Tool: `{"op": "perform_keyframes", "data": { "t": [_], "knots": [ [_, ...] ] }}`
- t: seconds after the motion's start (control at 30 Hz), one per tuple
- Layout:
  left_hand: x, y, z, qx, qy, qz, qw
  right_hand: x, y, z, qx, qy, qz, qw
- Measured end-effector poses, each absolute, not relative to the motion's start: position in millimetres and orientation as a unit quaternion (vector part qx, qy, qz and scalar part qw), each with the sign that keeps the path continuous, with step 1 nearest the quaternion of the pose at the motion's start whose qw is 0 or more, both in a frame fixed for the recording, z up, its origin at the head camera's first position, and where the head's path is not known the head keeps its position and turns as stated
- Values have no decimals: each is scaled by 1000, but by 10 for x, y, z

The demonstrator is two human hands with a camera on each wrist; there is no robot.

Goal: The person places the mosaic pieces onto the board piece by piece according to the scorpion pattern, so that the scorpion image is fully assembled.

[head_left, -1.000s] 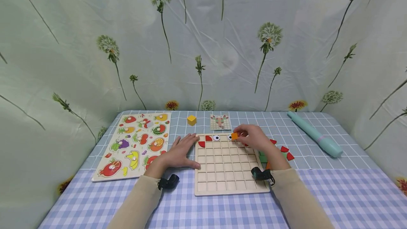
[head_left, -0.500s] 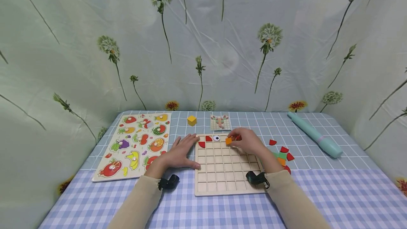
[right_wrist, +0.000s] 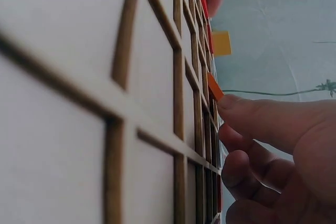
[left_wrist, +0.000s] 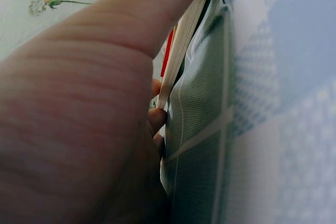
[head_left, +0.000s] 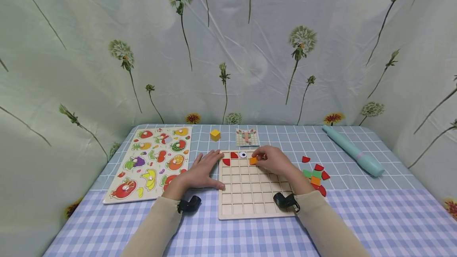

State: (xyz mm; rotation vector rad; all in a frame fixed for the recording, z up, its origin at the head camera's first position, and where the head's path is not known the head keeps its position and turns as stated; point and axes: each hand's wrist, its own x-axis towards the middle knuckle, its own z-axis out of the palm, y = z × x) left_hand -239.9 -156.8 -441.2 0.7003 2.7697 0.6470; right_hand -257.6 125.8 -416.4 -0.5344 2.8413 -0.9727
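A wooden grid board (head_left: 246, 198) lies in front of me in the head view. My right hand (head_left: 273, 161) pinches an orange square tile (head_left: 253, 161) over the grid's upper rows; in the right wrist view the tile (right_wrist: 214, 86) stands tilted at the grid, between thumb and fingers. My left hand (head_left: 204, 173) lies spread along the board's left side, fingers at the top left corner and thumb at the edge. Two red quarter-circle pieces (head_left: 226, 162) and an eye tile (head_left: 243, 154) sit in the upper left cells. The right hand covers cells at the upper right.
Loose red, green and orange pieces (head_left: 316, 174) lie right of the board. Behind it are a pattern card (head_left: 247, 137) and a yellow cube (head_left: 215, 135). A fruit puzzle board (head_left: 157, 154) lies at left, a long turquoise object (head_left: 351, 152) at right.
My right hand has moved left and slightly down with the orange tile, from beside the second eye tile, now covered. More loose pieces at right show. The left hand has stayed put.
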Motion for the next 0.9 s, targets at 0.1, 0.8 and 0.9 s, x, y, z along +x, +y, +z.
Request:
{"op": "perform_keyframes", "data": {
  "t": [0.1,0.8,0.9],
  "knots": [
    [-2395,-1569,-4407,238,940,221,107,-2570,1253,-4166,-174,932,-316,47],
    [-2406,-1575,-4430,244,939,219,102,-2557,1290,-4183,-200,922,-325,60],
    [-2400,-1579,-4428,244,939,219,101,-2543,1319,-4154,-212,918,-328,66]
  ]
}}
